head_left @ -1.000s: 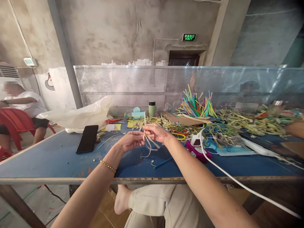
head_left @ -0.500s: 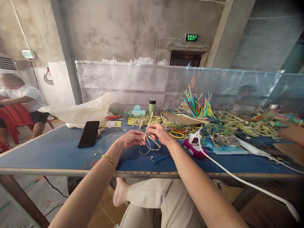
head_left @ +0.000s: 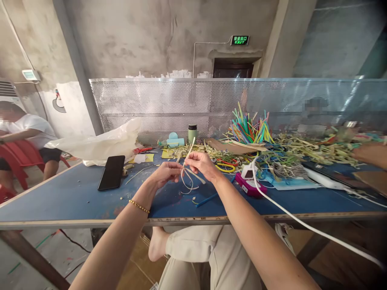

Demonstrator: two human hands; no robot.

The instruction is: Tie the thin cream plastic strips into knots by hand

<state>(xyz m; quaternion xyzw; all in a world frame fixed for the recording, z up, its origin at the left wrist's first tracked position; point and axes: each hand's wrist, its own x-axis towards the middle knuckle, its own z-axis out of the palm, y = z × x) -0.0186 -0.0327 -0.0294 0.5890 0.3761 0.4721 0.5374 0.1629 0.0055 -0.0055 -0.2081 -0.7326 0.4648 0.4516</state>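
Pale, thin fibre strips [head_left: 188, 185] are pinched between my two hands above the blue table [head_left: 72, 201]. My left hand [head_left: 167, 173] closes its fingertips on them from the left. From the right, my right hand [head_left: 200, 164] grips them between thumb and fingers. One strip end sticks up past the fingers, and others curl in loops down toward the tabletop. Whether the strips are knotted together is too small to make out. Just below lies a blue rod-like strip [head_left: 208, 200].
A black phone [head_left: 111, 173] lies to the left. Coloured strips [head_left: 249, 128] and a heap of pale scraps [head_left: 305, 147] fill the back right. A white cable [head_left: 290, 213] runs from a magenta power block [head_left: 250, 186] across the table's front edge. A green bottle [head_left: 192, 133] stands behind.
My hands stay close together, still pinching the strips. The hanging loop has changed shape and opened wider. The whole view has shifted slightly.
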